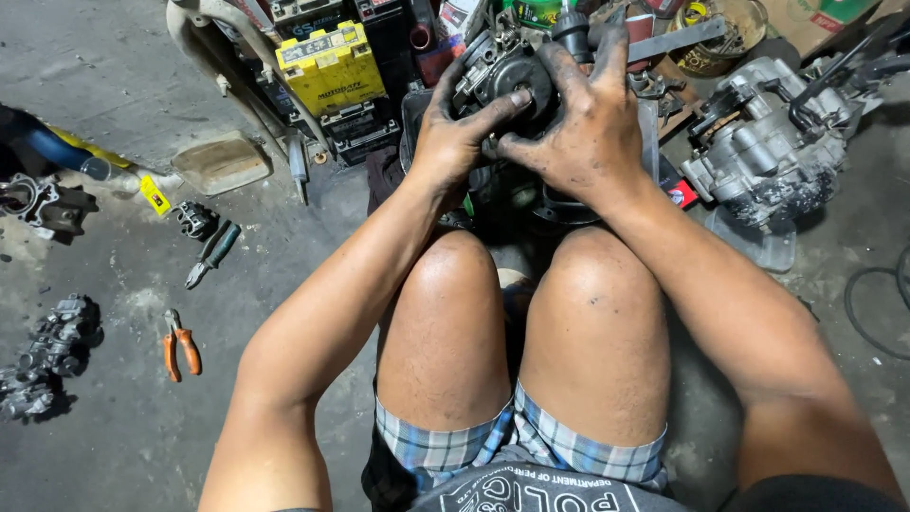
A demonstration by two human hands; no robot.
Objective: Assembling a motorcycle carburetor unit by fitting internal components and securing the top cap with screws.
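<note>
Left hand: greasy left hand (457,133) wraps its fingers over the left side of a dark metal carburetor (507,81), thumb pressed across the front of the round body.
Right hand: greasy right hand (578,128) is spread over the right side of the same carburetor, fingers stretched up along it and thumb meeting the left thumb; both hands are clamped on it.
Carburetor: held up just beyond the knees (521,284), above a dark tray (654,142) on the floor; much of it is hidden by the fingers.
Posture: the person squats, bare knees together, in plaid shorts (531,446).
Right of the hands: a grey engine casing (768,147) sits on the concrete floor (114,57), near but apart from the right hand.
Behind the hands: a yellow battery (330,66) and black batteries (365,133) stand just to the left.
Left floor: orange-handled pliers (180,346), green-handled pliers (213,254), and several loose grey carburetor bodies (52,356) lie well apart from the hands.
</note>
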